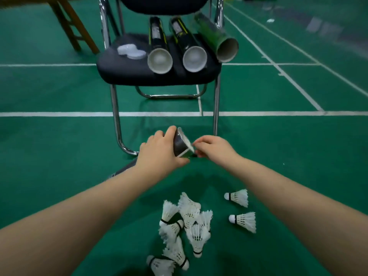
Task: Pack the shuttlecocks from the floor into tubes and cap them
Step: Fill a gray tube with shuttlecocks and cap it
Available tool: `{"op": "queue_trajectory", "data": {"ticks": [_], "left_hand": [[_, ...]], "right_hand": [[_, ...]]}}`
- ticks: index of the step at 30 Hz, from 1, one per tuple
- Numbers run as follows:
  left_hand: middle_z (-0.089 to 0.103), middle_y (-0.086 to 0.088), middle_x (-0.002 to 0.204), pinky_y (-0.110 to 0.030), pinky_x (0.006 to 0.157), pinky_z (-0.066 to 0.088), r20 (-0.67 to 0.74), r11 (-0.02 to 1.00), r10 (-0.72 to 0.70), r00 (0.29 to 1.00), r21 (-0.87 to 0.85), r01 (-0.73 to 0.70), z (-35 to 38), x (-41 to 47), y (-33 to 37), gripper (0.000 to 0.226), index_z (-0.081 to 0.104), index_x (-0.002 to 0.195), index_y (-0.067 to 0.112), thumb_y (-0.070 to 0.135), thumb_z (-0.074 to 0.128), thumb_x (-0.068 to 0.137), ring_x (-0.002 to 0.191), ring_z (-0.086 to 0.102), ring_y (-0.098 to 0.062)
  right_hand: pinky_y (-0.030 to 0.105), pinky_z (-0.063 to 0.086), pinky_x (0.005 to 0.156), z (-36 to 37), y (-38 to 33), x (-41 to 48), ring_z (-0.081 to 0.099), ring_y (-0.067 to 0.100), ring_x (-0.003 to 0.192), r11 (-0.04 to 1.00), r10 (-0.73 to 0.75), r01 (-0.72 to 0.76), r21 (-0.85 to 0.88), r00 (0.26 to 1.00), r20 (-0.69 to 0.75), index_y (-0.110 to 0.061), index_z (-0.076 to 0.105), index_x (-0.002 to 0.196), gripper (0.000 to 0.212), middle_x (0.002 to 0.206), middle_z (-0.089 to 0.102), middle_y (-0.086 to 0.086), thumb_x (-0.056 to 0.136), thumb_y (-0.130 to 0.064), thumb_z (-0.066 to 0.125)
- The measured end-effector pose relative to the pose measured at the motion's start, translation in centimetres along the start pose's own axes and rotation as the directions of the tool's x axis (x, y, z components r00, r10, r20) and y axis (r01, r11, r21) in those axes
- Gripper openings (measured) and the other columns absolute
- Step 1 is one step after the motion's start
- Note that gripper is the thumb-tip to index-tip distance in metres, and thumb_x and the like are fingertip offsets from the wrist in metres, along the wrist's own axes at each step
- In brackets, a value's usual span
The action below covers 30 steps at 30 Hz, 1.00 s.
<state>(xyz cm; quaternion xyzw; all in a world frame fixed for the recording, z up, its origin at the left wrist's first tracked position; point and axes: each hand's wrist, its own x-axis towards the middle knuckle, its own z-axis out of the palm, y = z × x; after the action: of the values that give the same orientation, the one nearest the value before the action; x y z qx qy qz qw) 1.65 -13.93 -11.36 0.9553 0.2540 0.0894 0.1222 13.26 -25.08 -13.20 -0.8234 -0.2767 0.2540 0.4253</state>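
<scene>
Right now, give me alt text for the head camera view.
The left hand grips a dark tube while the right hand pinches at its open rim. Shuttlecocks lie on the green floor; three more tubes rest on a chair.

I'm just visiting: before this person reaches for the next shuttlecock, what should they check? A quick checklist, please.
1. Tube held steady: the left hand grips the dark cardboard tube. Ok.
2. Tube mouth uncapped: it is open, and the right hand has its fingers at the rim. Ok.
3. Room left inside the tube: the interior is hidden. Cannot tell.
4. Floor cleared: white feather shuttlecocks lie heaped on the green court floor, with two more apart. Not ok.
5. Caps ready: white plastic caps lie on the black padded chair seat. Ok.
6. Spares ready: three tubes lie on that seat, near ends open. Ok.
</scene>
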Motion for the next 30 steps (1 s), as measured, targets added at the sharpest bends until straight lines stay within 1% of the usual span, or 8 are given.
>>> {"op": "queue_trajectory", "data": {"ticks": [2, 6, 9, 12, 17, 22, 27, 30], "left_hand": [[0.052, -0.006, 0.113, -0.043, 0.088, 0.045, -0.041, 0.997, -0.029, 0.999, -0.079, 0.026, -2.6, 0.0, -0.5, 0.079, 0.034, 0.13, 0.024, 0.053, 0.073, 0.067, 0.105, 0.052, -0.03], [0.056, -0.003, 0.109, -0.039, 0.081, 0.048, -0.138, 0.956, -0.087, 0.987, -0.288, 0.044, -7.9, 0.9, -1.9, 0.075, 0.04, 0.121, 0.022, 0.057, 0.073, 0.063, 0.099, 0.055, -0.025], [0.057, 0.001, 0.102, -0.031, 0.07, 0.04, -0.21, 0.91, -0.142, 0.967, -0.413, 0.044, -11.2, 1.8, -3.2, 0.067, 0.043, 0.114, 0.022, 0.052, 0.075, 0.064, 0.09, 0.054, -0.021], [0.054, 0.001, 0.095, -0.028, 0.069, 0.036, -0.255, 0.874, -0.216, 0.942, -0.481, 0.07, -13.1, 2.8, -4.7, 0.061, 0.041, 0.122, 0.02, 0.041, 0.07, 0.073, 0.083, 0.048, -0.019], [0.062, -0.009, 0.107, -0.029, 0.071, 0.037, -0.242, 0.77, -0.343, 0.908, -0.625, 0.124, -13.2, 4.5, -7.1, 0.05, 0.039, 0.127, 0.022, 0.026, 0.06, 0.082, 0.089, 0.054, -0.027], [0.062, -0.009, 0.11, -0.027, 0.071, 0.035, -0.2, 0.703, -0.386, 0.901, -0.696, 0.146, -12.2, 6.9, -9.3, 0.044, 0.041, 0.125, 0.021, 0.026, 0.058, 0.086, 0.097, 0.057, -0.029], [0.061, -0.003, 0.104, -0.026, 0.07, 0.035, -0.218, 0.658, -0.407, 0.887, -0.743, 0.119, -11.0, 9.9, -11.0, 0.041, 0.043, 0.122, 0.023, 0.025, 0.059, 0.085, 0.09, 0.055, -0.024], [0.061, 0.0, 0.101, -0.026, 0.07, 0.037, -0.238, 0.629, -0.425, 0.873, -0.771, 0.096, -10.5, 11.6, -11.8, 0.041, 0.043, 0.123, 0.025, 0.026, 0.059, 0.085, 0.088, 0.055, -0.023]], "right_hand": [[0.039, 0.051, 0.083, 0.3, -4.0, -0.6, 0.064, 0.018, 0.081, 0.996, -0.093, 0.093, -0.005, 0.996, 0.0, -0.027, 0.065, 0.088, 0.014, 0.087, 0.066, -0.003, 0.089, -0.029, 0.051], [0.032, 0.045, 0.085, 0.9, -10.7, -1.3, 0.057, 0.013, 0.091, 0.975, -0.217, 0.219, 0.04, 0.975, -0.055, -0.021, 0.058, 0.116, 0.031, 0.105, 0.06, -0.004, 0.095, -0.038, 0.041], [0.03, 0.04, 0.091, 1.5, -14.5, -0.8, 0.054, 0.015, 0.106, 0.95, -0.304, 0.309, 0.045, 0.948, -0.098, -0.019, 0.057, 0.121, 0.037, 0.114, 0.061, -0.004, 0.095, -0.041, 0.04], [0.032, 0.04, 0.091, 2.7, -17.4, 0.4, 0.054, 0.019, 0.111, 0.925, -0.38, 0.381, -0.014, 0.921, -0.086, -0.017, 0.051, 0.126, 0.05, 0.119, 0.061, -0.001, 0.09, -0.051, 0.045], [0.028, 0.036, 0.088, 5.4, -20.1, 3.0, 0.048, 0.02, 0.12, 0.912, -0.407, 0.397, -0.102, 0.909, -0.093, -0.016, 0.034, 0.14, 0.066, 0.132, 0.052, 0.0, 0.088, -0.051, 0.052], [0.028, 0.036, 0.088, 7.3, -20.3, 6.4, 0.049, 0.019, 0.12, 0.916, -0.398, 0.386, -0.113, 0.91, -0.113, -0.017, 0.032, 0.141, 0.065, 0.132, 0.052, 0.001, 0.088, -0.048, 0.052], [0.025, 0.034, 0.09, 8.0, -20.2, 10.0, 0.046, 0.017, 0.122, 0.905, -0.416, 0.4, -0.143, 0.904, -0.103, -0.017, 0.03, 0.143, 0.064, 0.137, 0.048, 0.001, 0.09, -0.046, 0.051], [0.028, 0.036, 0.097, 8.3, -20.3, 12.1, 0.045, 0.016, 0.125, 0.89, -0.444, 0.426, -0.164, 0.89, -0.098, -0.019, 0.031, 0.142, 0.067, 0.139, 0.048, 0.0, 0.087, -0.054, 0.048]]}}
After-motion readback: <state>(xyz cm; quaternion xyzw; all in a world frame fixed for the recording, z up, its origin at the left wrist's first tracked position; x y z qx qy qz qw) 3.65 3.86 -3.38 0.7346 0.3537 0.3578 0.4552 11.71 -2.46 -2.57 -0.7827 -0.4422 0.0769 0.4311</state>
